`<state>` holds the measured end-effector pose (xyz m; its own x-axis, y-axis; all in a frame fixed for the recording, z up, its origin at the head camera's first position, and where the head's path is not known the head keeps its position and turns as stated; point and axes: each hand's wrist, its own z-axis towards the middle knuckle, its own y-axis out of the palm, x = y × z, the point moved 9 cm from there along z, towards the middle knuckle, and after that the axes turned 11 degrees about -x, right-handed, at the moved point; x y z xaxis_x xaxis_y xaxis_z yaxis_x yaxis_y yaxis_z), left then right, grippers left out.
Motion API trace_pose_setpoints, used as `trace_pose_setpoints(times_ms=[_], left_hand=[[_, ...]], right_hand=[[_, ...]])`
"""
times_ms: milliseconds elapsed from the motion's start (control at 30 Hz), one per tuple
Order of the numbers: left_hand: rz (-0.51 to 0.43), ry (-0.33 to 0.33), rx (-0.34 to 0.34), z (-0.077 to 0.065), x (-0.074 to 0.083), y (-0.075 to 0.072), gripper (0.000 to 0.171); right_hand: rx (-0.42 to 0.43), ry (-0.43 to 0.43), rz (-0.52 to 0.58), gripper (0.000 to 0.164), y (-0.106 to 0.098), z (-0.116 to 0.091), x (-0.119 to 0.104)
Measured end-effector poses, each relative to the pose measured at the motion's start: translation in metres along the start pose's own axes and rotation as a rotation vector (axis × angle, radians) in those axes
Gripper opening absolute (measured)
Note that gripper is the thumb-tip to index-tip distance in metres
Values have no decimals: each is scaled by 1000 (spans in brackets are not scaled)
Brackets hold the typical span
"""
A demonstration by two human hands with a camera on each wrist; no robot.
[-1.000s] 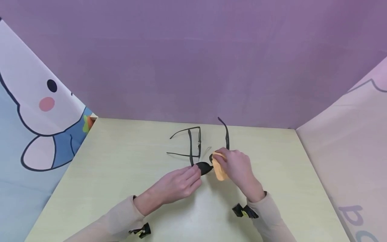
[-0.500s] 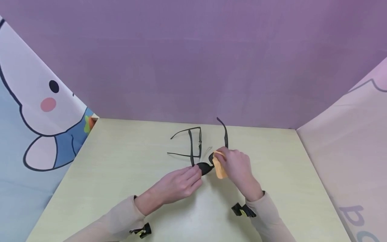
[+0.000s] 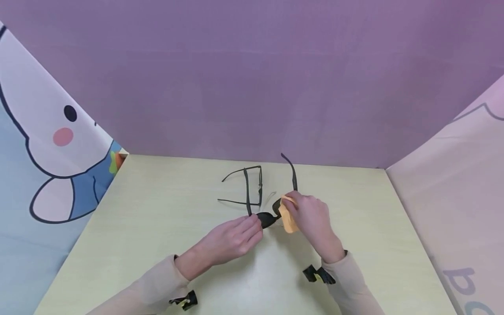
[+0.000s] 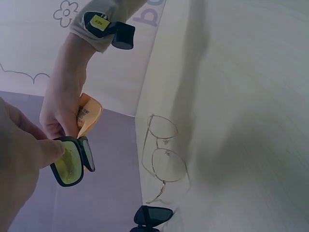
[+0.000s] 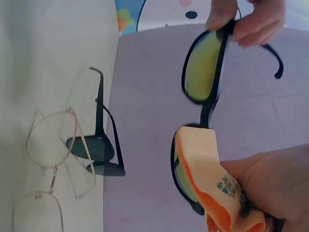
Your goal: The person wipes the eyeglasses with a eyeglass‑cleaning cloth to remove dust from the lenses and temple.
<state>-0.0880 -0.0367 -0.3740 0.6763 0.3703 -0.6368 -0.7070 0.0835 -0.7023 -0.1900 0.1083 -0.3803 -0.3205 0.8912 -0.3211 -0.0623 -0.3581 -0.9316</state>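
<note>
Black-framed sunglasses (image 3: pixel 267 219) with yellow-green lenses are held above the table, arms unfolded and pointing away. My left hand (image 3: pixel 232 238) pinches them by the outer edge of the left lens, near the hinge. At the other lens, my right hand (image 3: pixel 313 221) pinches an orange cloth (image 3: pixel 289 218) with dark printing on it. In the right wrist view the folded cloth (image 5: pixel 199 150) covers part of that lens and lies against the frame by the bridge. The right fingertips are partly hidden behind the cloth.
A second pair of black sunglasses (image 3: pixel 260 179) lies with arms spread on the pale table (image 3: pixel 165 218), behind the held pair. Thin gold wire glasses (image 4: pixel 158 143) rest nearer. A purple backdrop (image 3: pixel 252 87) rises at the far edge, with printed cloth walls at both sides.
My right hand and the cloth have shifted slightly, first left, then back right. The sunglasses have tilted a little with them; my left hand keeps its hold almost in place.
</note>
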Motion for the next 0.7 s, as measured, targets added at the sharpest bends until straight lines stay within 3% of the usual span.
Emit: trace_pose_setpoints(times_ms=[167,333,500,700], left_hand=[[13,0,26,0,0,1,41],[11,-20,2,-3,-1,4,46],[-3,-76,-22,-5,-3,7,50],[-186,-238,59,-6,-21,1,43]], right_hand=[[-4,2,13,16,1,-1,1],[-24,-29,78,18,6,-3,-4],[132,-102,176,16,-6,-8,-9],[342,-177,367,13,-19,-20,-9]])
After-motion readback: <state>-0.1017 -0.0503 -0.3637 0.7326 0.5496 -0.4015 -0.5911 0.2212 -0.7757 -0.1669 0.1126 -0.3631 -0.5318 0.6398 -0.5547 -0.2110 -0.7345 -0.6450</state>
